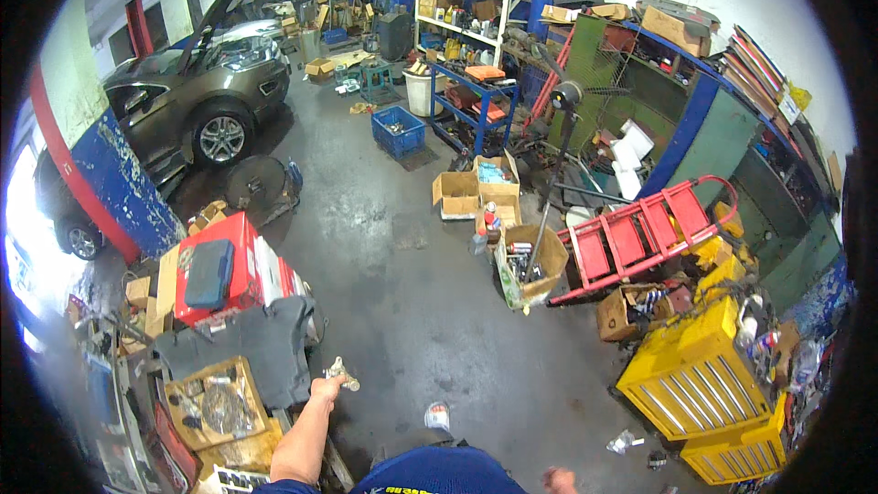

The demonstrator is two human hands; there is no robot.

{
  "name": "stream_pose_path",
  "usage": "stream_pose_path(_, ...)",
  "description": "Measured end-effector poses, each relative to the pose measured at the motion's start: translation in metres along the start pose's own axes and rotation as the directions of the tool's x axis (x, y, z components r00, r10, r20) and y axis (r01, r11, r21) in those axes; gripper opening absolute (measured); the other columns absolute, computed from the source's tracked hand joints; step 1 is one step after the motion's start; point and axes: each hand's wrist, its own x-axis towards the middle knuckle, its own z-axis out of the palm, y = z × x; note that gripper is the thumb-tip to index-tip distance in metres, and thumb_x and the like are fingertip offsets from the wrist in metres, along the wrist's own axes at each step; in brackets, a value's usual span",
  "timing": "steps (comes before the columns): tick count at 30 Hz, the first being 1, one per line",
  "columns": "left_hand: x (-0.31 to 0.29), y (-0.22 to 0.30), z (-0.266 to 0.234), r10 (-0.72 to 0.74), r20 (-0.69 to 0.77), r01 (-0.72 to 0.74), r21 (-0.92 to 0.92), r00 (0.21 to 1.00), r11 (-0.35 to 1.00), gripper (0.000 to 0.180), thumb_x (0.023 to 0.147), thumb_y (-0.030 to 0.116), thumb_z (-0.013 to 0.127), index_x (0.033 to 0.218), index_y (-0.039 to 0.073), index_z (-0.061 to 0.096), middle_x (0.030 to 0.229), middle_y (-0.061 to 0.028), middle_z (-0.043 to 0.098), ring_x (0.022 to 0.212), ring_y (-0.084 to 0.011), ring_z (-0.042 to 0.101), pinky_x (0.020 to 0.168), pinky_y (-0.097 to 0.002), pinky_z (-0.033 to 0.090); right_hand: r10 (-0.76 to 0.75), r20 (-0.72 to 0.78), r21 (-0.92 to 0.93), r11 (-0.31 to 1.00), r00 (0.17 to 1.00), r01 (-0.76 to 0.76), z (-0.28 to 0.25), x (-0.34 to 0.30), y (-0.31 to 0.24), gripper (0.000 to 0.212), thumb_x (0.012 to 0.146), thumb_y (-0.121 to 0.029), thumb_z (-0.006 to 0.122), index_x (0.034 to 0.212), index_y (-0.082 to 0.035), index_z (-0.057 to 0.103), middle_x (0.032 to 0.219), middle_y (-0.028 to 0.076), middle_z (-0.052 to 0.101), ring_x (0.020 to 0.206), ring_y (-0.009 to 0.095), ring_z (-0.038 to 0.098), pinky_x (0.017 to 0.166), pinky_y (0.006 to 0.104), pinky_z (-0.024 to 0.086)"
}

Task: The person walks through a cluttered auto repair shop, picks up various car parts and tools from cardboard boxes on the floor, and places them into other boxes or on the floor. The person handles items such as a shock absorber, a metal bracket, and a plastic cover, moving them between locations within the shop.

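Note:
My left hand (324,390) reaches out over the floor, its fingers closed round a small pale metal part (342,373) of uneven shape. What kind of part it is does not show clearly. Just left of that arm, a wooden tray (245,372) with small hardware rests on a cluttered bench beside a dark grey sheet (286,338). At the lower edge, my right hand (559,479) is partly cut off and blurred, and its fingers cannot be made out. It hangs over the floor with no object visible at it.
A red box (240,247) carrying a blue case (209,274) stands at left, below a car (187,96) with its hood raised. Right of the walkway are cardboard boxes (549,261), a fan, a red ladder (640,236) and a yellow tool cabinet (695,375). A blue crate (399,133) sits ahead.

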Motion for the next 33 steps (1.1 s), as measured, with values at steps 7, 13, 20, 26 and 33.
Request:
stream_pose_path(7,0.106,0.174,0.018,-0.067,0.007,0.067,0.052,0.998,0.996,0.046,0.074,0.031,0.085,0.098,-0.006,0.072,0.092,-0.0117,0.069,0.081,-0.0235,0.064,0.072,-0.0418,0.05,0.215,0.334,0.383,0.858,0.918,-0.341,-0.096,0.179,-0.166,0.024,0.092,-0.031,0.061,0.1,-0.015,0.076,0.099,0.012,0.076,0.091,0.029,0.074,0.075,0.0443,0.057)
stream_pose_path(13,0.231,0.293,0.034,-0.025,-0.042,0.029,0.103,0.999,0.994,0.039,0.073,0.031,0.084,0.081,-0.005,0.072,0.073,-0.0087,0.064,0.063,-0.0221,0.056,0.059,-0.0427,0.046,0.032,0.359,-0.135,0.991,0.933,0.018,-0.216,0.433,-0.195,0.026,0.092,-0.035,0.062,0.109,-0.022,0.078,0.112,0.005,0.077,0.104,0.027,0.074,0.085,0.0431,0.058)
stream_pose_path(20,0.32,0.419,0.023,-0.13,-0.174,0.137,0.029,0.976,0.99,0.04,0.07,0.026,0.086,0.09,-0.007,0.076,0.083,-0.0101,0.071,0.071,-0.02,0.066,0.065,-0.0395,0.054,-0.184,0.055,-0.454,0.871,0.981,0.189,-0.512,0.783,-0.336,0.024,0.083,-0.036,0.064,0.079,-0.019,0.081,0.086,0.009,0.078,0.086,0.027,0.077,0.074,0.0433,0.059)
stream_pose_path(26,0.475,0.465,0.037,-0.102,0.029,0.106,-0.246,0.994,0.963,0.035,0.076,0.018,0.085,0.101,-0.004,0.074,0.09,-0.0115,0.073,0.07,-0.024,0.067,0.062,-0.0403,0.054,-0.064,-0.149,0.787,0.597,0.987,0.158,-0.74,0.994,-0.589,0.026,0.085,-0.026,0.069,0.096,-0.003,0.074,0.086,0.014,0.073,0.074,0.025,0.068,0.069,0.039,0.054)
stream_pose_path(33,0.697,0.626,0.025,-0.433,-0.04,0.43,-0.056,0.901,0.901,0.056,0.077,0.031,0.087,0.112,-0.01,0.072,0.108,-0.016,0.074,0.094,-0.0257,0.069,0.08,-0.0396,0.055,-0.5,0.104,-0.443,0.75,0.86,0.491,-0.733,1.126,-0.749,0.031,0.094,-0.033,0.057,0.097,-0.01,0.078,0.092,0.013,0.077,0.087,0.031,0.075,0.075,0.0478,0.059)
